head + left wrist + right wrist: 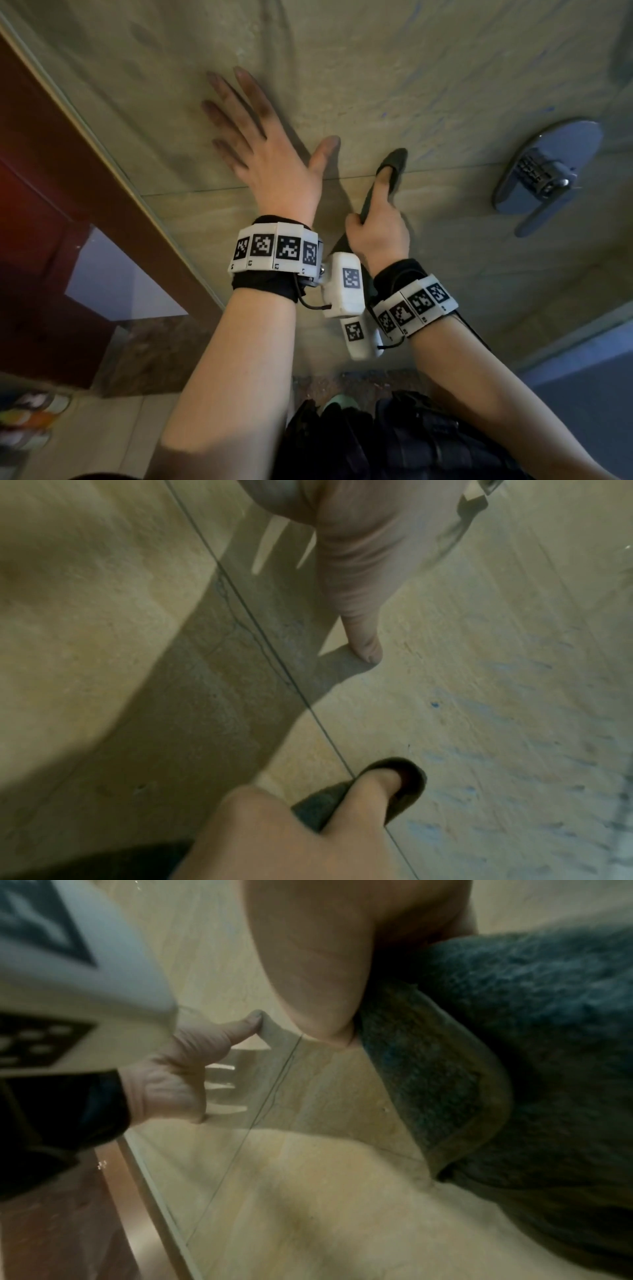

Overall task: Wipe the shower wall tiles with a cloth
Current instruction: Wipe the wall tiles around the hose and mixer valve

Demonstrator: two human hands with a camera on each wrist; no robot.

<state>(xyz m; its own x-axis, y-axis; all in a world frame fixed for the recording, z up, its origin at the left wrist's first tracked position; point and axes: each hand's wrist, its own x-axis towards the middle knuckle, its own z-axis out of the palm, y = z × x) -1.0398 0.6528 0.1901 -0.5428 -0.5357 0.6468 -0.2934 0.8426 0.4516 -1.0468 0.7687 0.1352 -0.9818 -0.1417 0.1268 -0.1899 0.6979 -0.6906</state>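
The left hand (pixel 274 161) lies flat and spread on the beige wall tiles (pixel 428 85), while the right hand (pixel 380 229) grips the dark cloth (pixel 397 164), likely soft and light, bunched against the wall.

Cloth (pixel 394 168): mostly hidden behind the right hand (pixel 378 226) in the head view; only a dark edge around the thumb is shown. In the right wrist view the cloth (pixel 514 1056) is cut off by the right frame edge.

Wall fitting (pixel 548 174): blurred at right; its type cannot be told.

Coloured objects (pixel 30 421): lower left corner, blurred and cropped, unidentifiable.

Left hand (pixel 356 561): cut off by the top edge in the left wrist view; only the thumb is fully shown.
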